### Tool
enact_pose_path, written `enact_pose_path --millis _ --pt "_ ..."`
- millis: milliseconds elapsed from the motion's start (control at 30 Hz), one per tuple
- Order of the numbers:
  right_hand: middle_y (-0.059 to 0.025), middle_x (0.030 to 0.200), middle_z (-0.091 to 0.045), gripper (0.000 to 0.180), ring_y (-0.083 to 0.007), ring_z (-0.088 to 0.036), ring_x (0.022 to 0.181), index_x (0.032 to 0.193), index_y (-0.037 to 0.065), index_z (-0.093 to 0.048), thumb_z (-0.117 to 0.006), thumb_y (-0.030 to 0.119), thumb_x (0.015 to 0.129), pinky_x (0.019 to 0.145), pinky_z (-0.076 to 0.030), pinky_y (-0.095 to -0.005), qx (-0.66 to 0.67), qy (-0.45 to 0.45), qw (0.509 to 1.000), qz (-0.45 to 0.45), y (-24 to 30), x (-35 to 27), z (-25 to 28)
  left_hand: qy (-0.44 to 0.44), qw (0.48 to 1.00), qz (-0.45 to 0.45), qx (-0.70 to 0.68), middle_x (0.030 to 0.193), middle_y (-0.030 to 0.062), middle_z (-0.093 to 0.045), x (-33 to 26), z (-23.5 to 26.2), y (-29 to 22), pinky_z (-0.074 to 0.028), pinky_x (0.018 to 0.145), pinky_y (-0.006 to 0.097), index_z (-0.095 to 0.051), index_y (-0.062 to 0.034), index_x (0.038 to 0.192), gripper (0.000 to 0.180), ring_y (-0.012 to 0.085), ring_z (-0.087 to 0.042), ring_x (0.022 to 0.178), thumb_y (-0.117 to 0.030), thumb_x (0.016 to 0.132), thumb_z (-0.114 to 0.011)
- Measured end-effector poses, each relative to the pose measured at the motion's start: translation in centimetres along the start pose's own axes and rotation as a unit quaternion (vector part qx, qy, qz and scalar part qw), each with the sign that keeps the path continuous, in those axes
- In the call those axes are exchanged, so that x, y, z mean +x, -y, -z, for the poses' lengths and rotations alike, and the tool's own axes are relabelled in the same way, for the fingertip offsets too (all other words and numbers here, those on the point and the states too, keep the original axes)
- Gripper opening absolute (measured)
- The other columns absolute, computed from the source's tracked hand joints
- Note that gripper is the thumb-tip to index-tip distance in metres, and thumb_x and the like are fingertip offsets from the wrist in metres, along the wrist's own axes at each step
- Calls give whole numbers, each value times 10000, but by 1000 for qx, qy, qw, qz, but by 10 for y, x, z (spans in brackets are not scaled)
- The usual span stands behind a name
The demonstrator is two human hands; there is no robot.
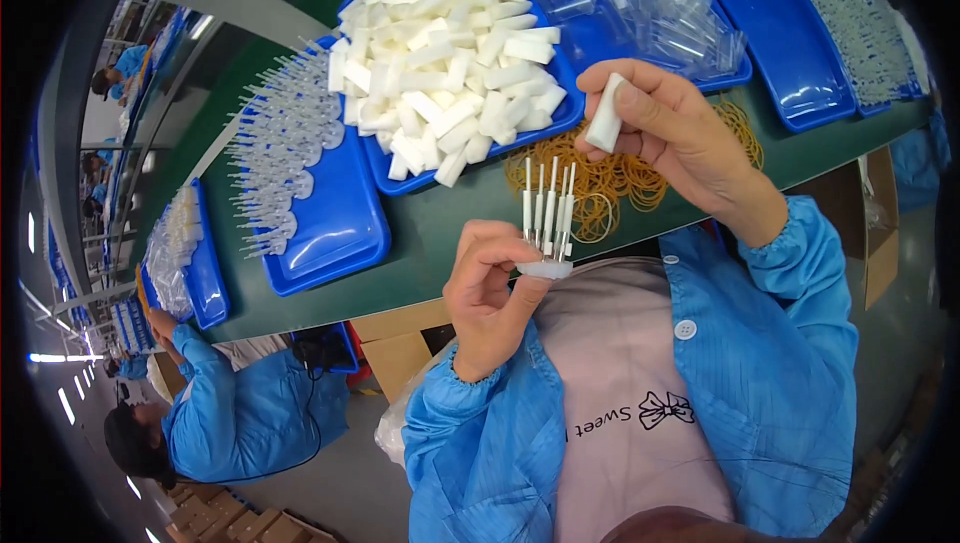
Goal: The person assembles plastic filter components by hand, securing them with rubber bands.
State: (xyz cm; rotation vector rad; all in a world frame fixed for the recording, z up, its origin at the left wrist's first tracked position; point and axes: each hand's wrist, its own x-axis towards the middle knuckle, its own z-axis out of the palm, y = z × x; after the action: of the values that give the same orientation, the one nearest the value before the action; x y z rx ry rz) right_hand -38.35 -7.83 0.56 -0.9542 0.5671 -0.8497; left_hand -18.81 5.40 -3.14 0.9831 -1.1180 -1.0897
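1. Green worktable [440, 223] of a factory line is seen as the surface.
2. Left hand [490, 298]: closed around a bunch of thin white sticks [545, 208], held upright on a flat white base.
3. Right hand [670, 133]: fingers pinched on a white foam block [606, 115], held above and just right of the sticks.
4. Behind the grip: rubber bands [600, 183] are heaped.
5. Further back: blue tray [560, 118] is piled with foam blocks [445, 43].
6. Far left: a co-worker in a blue coat [240, 413] is seated.

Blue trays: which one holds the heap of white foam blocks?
The middle tray, just above the rubber bands; its neighbours carry clear plastic parts instead.
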Motion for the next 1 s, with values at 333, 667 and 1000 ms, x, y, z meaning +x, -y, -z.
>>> enact_pose_path --millis 333,667,1000 --pt "-19 935 -574 274 -102 -566 857 1112 74 -518 -590 264 927 818 -473 -272 8 -58 998 -25 -20 -8 15 53 997 40 -25 1013 71 -463 9 -16 4 -454 837 265 -614 8 927 168 133 -525 894 50 782 -686" --pt "5 921 -566 261 -76 -551 871 1059 79 -536 -618 276 908 812 -449 -244 -5 -43 998 -38 -23 -4 22 63 996 64 -24 954 61 -463 15 -16 10 -492 787 310 -580 -18 899 143 164 -556 836 -41 809 -688" --pt "10 886 -569 244 -62 -552 837 1013 72 -559 -637 269 895 779 -446 -222 -24 -29 999 -35 -21 1 26 64 996 62 -28 954 61 -463 17 -12 17 -498 766 308 -572 -25 892 152 167 -559 830 -71 815 -695"
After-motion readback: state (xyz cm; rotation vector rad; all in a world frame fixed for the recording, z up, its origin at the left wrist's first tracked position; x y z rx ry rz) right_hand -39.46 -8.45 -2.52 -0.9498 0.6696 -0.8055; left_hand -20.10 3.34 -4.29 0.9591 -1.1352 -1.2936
